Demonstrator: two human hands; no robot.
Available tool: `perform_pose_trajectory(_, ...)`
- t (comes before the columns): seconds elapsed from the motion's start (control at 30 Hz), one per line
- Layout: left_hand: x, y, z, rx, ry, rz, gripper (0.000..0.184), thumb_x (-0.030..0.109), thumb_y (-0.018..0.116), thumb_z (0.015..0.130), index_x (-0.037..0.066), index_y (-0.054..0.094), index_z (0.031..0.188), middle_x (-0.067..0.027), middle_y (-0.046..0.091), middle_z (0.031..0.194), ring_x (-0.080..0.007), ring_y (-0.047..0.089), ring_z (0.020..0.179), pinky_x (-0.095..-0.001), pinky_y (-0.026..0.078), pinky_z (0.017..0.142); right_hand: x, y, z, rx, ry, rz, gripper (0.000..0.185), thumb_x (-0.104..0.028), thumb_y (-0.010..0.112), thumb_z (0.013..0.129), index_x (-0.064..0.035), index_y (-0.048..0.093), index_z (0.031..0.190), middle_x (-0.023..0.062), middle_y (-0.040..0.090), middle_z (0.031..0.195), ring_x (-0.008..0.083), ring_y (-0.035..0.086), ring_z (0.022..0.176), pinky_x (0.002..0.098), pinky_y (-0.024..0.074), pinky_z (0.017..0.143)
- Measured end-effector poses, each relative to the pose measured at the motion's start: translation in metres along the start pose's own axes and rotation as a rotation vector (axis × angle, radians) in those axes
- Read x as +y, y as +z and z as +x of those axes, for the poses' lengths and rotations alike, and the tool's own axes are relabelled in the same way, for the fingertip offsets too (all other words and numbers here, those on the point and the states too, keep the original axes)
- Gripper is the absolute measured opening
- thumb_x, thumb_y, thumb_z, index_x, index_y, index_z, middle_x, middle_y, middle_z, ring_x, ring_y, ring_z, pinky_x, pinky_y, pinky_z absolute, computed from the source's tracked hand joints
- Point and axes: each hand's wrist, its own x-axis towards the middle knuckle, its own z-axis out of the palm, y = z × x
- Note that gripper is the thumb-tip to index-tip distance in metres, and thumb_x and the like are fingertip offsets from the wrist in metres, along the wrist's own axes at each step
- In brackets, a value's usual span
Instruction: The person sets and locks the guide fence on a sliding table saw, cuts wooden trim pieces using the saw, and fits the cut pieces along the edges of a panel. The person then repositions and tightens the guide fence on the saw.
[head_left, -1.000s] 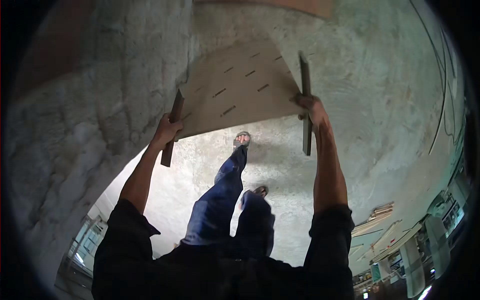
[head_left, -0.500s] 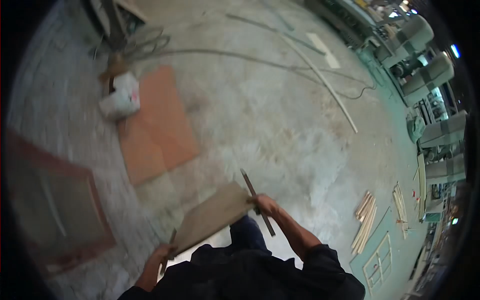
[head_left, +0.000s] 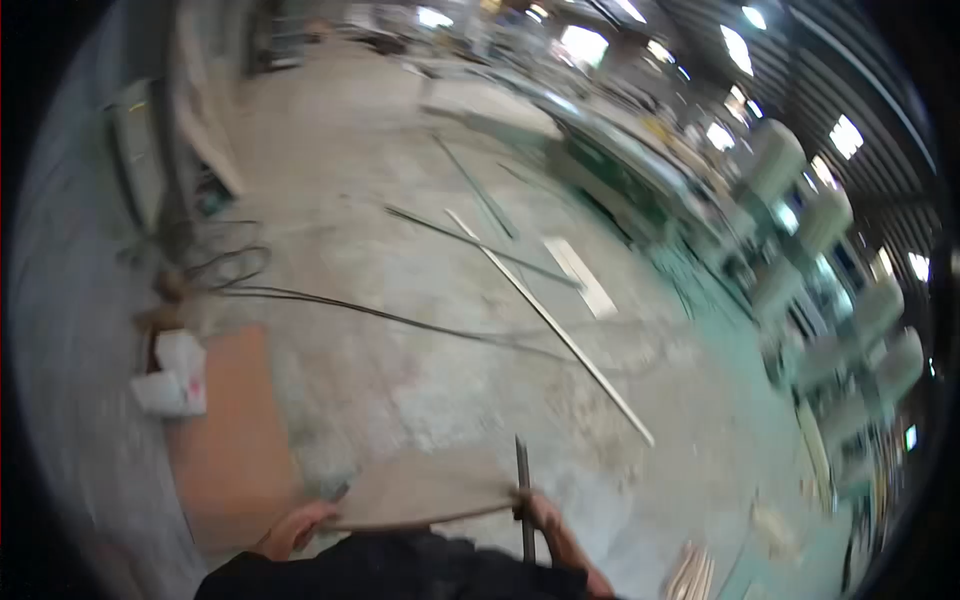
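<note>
A thin brown wooden board (head_left: 425, 488) is held flat before my body, gripped at its two ends. My left hand (head_left: 300, 525) is closed on its left end, with a short dark piece showing beside the fingers. At the opposite end, my right hand (head_left: 545, 512) is closed on the board's edge and on a long dark strip (head_left: 523, 465), which points forward across that end. Motion blur hides the exact finger positions.
An orange-brown sheet (head_left: 235, 420) lies on the floor at left, a white bag (head_left: 172, 380) beside it. Black cables (head_left: 380, 318) cross the floor ahead. A long pale strip (head_left: 560, 335) and a white plank (head_left: 583, 278) lie further on. Green machines (head_left: 640, 175) line the right.
My view has tilted up and shows more of the hall ahead. The board has turned more level across my body and stays in both hands, with the dark strip still at my right hand.
</note>
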Motion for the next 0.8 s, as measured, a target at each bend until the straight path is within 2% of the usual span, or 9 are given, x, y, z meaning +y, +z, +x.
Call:
perform_pose_trajectory(0.03,0.077,-0.008,0.023,-0.069,0.078,0.106,0.056,0.03,0.077,0.079,-0.008,0.068,0.12,-0.0199,0.071,0.104,-0.0295,0.069,0.088,-0.0449,0.052,0.078,-0.068,0.017,-0.031,0.107,0.053,0.001,0.034,-0.033,0.067,0.09,0.0011,0.069,0.092,0.0081,0.056,0.07,0.021,0.055,0.061,0.0365,0.0462,0.059)
perform_pose_trajectory(0.07,0.11,-0.001,0.127,-0.097,0.092,0.13,0.056,0.03,0.077,0.079,-0.008,0.068,0.12,-0.0199,0.071,0.104,-0.0295,0.069,0.088,-0.0449,0.052,0.078,-0.085,0.001,-0.01,0.177,0.003,0.056,0.034,-0.032,0.065,0.089,0.0016,0.068,0.09,0.0085,0.056,0.069,0.0218,0.056,0.06,0.0362,0.0453,0.057)
perform_pose_trajectory(0.13,0.03,-0.021,0.262,-0.138,-0.448,0.151,0.062,0.032,0.082,0.074,-0.009,0.067,0.118,-0.0174,0.069,0.104,-0.0267,0.067,0.079,-0.0422,0.052,0.061,-0.108,-0.013,0.006,0.233,-0.063,0.15,0.032,-0.031,0.066,0.087,0.0007,0.068,0.091,0.0079,0.056,0.07,0.0217,0.056,0.061,0.0356,0.0454,0.057)
perform_pose_trajectory(0.23,0.111,-0.033,0.38,-0.189,-0.359,0.218,0.06,0.03,0.082,0.072,-0.012,0.068,0.114,-0.0186,0.069,0.099,-0.0263,0.066,0.077,-0.0411,0.052,0.059,-0.169,-0.046,0.043,0.316,-0.062,0.304,0.03,-0.029,0.066,0.085,-0.0002,0.069,0.094,0.0078,0.056,0.072,0.021,0.055,0.06,0.0351,0.0462,0.057)
perform_pose_trajectory(0.3,0.176,-0.023,0.449,-0.171,-0.211,0.26,0.055,0.028,0.082,0.071,-0.014,0.07,0.106,-0.018,0.07,0.086,-0.026,0.065,0.069,-0.0403,0.052,0.056,-0.208,-0.074,0.077,0.341,-0.066,0.341,0.031,-0.029,0.065,0.084,0.0,0.068,0.096,0.008,0.057,0.072,0.0208,0.057,0.061,0.0356,0.0473,0.057)
perform_pose_trajectory(0.5,0.316,0.021,0.641,-0.247,-0.2,0.346,0.056,0.028,0.084,0.07,-0.012,0.07,0.106,-0.0147,0.07,0.083,-0.024,0.064,0.064,-0.0391,0.052,0.055,-0.312,-0.182,0.217,0.462,-0.177,0.473,0.037,-0.031,0.067,0.083,0.0024,0.068,0.099,0.0098,0.06,0.075,0.0211,0.058,0.06,0.0362,0.049,0.057)
perform_pose_trajectory(0.53,0.34,0.029,0.668,-0.238,-0.128,0.417,0.053,0.028,0.084,0.07,-0.011,0.071,0.104,-0.0139,0.07,0.084,-0.0235,0.064,0.065,-0.039,0.052,0.056,-0.327,-0.21,0.25,0.434,-0.204,0.495,0.033,-0.026,0.066,0.087,0.0054,0.065,0.099,0.0101,0.061,0.076,0.0205,0.057,0.059,0.0357,0.0472,0.053)
perform_pose_trajectory(0.7,0.452,0.049,0.774,-0.226,-0.213,0.228,0.049,0.026,0.085,0.069,-0.009,0.072,0.102,-0.0129,0.069,0.083,-0.0226,0.064,0.065,-0.0378,0.052,0.055,-0.486,-0.299,0.33,0.402,-0.123,0.405,0.032,-0.023,0.064,0.087,0.0065,0.065,0.1,0.0085,0.058,0.074,0.02,0.054,0.057,0.0354,0.0461,0.054)
perform_pose_trajectory(0.8,0.507,0.056,0.855,-0.175,-0.245,0.148,0.051,0.022,0.085,0.067,-0.01,0.072,0.104,-0.0126,0.07,0.084,-0.0232,0.065,0.07,-0.0382,0.052,0.056,-0.575,-0.343,0.383,0.401,-0.201,0.393,0.034,-0.031,0.066,0.086,0.0018,0.066,0.094,0.0062,0.058,0.069,0.0175,0.057,0.055,0.0327,0.0466,0.051)
